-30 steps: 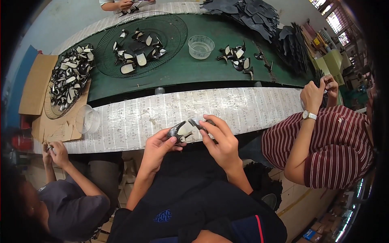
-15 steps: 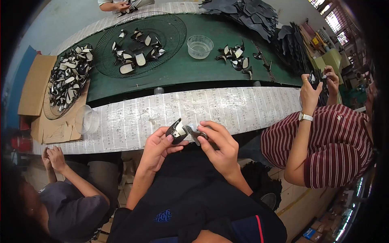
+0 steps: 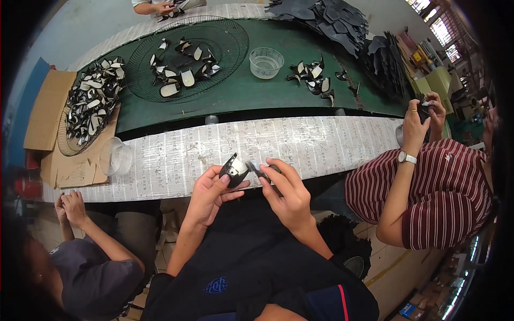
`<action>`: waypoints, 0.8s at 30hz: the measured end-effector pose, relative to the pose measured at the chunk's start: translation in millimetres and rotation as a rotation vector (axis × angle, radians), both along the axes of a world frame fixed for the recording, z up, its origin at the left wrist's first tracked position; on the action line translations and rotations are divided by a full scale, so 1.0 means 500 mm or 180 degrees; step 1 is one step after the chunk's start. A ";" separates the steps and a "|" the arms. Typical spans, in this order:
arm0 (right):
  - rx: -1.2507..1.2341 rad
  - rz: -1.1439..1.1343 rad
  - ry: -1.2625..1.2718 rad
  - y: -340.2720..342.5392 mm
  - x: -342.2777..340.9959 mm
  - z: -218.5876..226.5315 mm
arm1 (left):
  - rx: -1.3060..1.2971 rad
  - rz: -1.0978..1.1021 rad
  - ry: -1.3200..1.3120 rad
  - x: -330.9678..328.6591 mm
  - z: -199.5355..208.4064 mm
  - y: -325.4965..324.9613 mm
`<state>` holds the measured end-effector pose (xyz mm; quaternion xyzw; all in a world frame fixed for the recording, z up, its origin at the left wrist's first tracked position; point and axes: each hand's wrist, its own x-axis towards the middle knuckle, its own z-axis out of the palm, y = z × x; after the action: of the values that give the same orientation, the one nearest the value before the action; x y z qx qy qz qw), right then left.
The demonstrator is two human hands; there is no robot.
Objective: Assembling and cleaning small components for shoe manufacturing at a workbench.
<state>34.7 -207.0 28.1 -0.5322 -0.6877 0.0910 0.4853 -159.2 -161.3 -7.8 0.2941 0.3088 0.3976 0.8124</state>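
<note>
My left hand [image 3: 209,193] is closed around a black shoe heel [image 3: 234,172] with a cream-white face, thumb on its near side. The heel is held up over the near edge of the white-covered table, with its pale face showing. Close to its right side, my right hand [image 3: 287,191] grips a small dark tool [image 3: 256,170] with a curved end. That tip comes right beside the heel; I cannot tell whether it touches. Part of the tool is hidden behind my fingers, so its exact kind is unclear.
Similar heels lie in a wire rack [image 3: 187,96] and a heaped basket [image 3: 88,115]. Clear plastic bowls [image 3: 266,63] stand about. Dark leather pieces [image 3: 326,21] are stacked far right. Co-workers sit left and right; a striped sleeve [image 3: 433,219] is on my right.
My right hand has turned a little and drawn the dark tool slightly up and toward the right. The left hand keeps its hold on the heel. The co-worker at right has raised their hands together.
</note>
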 end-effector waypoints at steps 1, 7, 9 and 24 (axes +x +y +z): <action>-0.0001 -0.0003 -0.0002 0.001 0.000 0.000 | -0.0001 -0.0003 -0.0002 0.000 -0.002 0.001; 0.0269 0.0028 -0.0114 0.004 -0.002 0.000 | -0.0067 -0.0001 -0.0072 0.001 -0.007 0.000; 0.0168 0.0150 -0.0008 0.002 -0.007 0.002 | -0.0109 -0.0015 -0.0117 -0.001 -0.012 0.000; -0.0546 0.0452 0.0807 -0.002 0.001 0.018 | 0.0300 -0.0123 0.0098 0.005 -0.019 0.001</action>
<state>35.4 -208.1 36.9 -0.5060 -0.6465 0.2499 0.5134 -156.8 -160.9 -17.4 0.3439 0.2965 0.3914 0.8004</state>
